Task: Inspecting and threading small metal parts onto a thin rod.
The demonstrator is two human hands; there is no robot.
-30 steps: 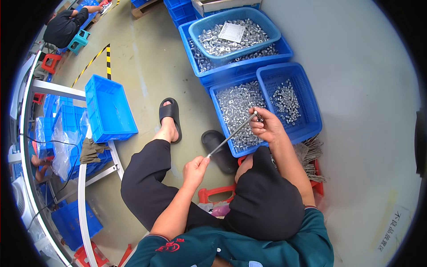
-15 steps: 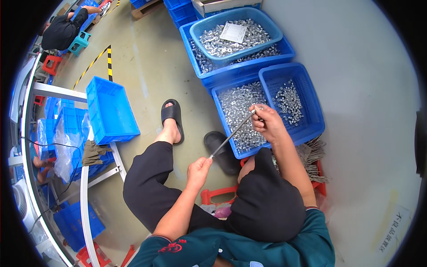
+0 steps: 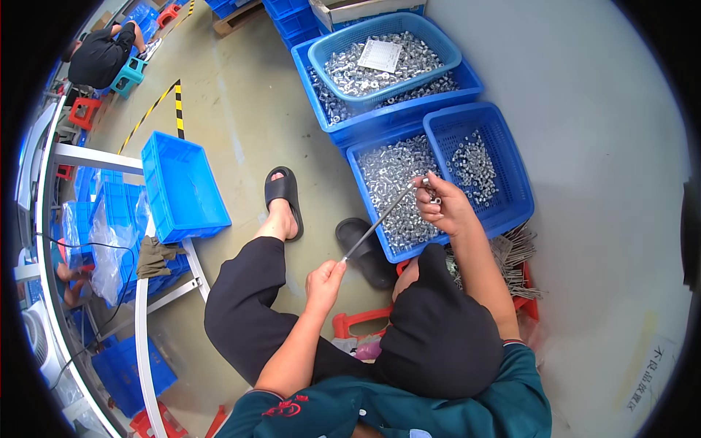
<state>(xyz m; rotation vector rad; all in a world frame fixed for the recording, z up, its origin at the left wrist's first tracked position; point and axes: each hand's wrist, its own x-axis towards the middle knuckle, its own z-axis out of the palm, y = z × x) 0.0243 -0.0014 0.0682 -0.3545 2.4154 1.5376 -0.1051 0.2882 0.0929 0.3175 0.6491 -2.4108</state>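
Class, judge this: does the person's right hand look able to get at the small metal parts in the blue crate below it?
Probably yes. The right hand hovers directly over the open blue crate of metal parts; no lid covers them, though its fingers already pinch the thin rod.

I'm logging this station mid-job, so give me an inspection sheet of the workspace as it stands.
Surface: bare concrete floor; yellow-black tape line.
Job's things: thin metal rod spans both hands; blue crate of small metal parts beneath its far end.
Clutter: second parts crate, round basket of parts, empty blue crate, bundle of rods.
Hands: left hand pinches the rod's near end; right hand grips the far end.
Cables: black cable by the left rack.
Surroundings: another person seated far off.
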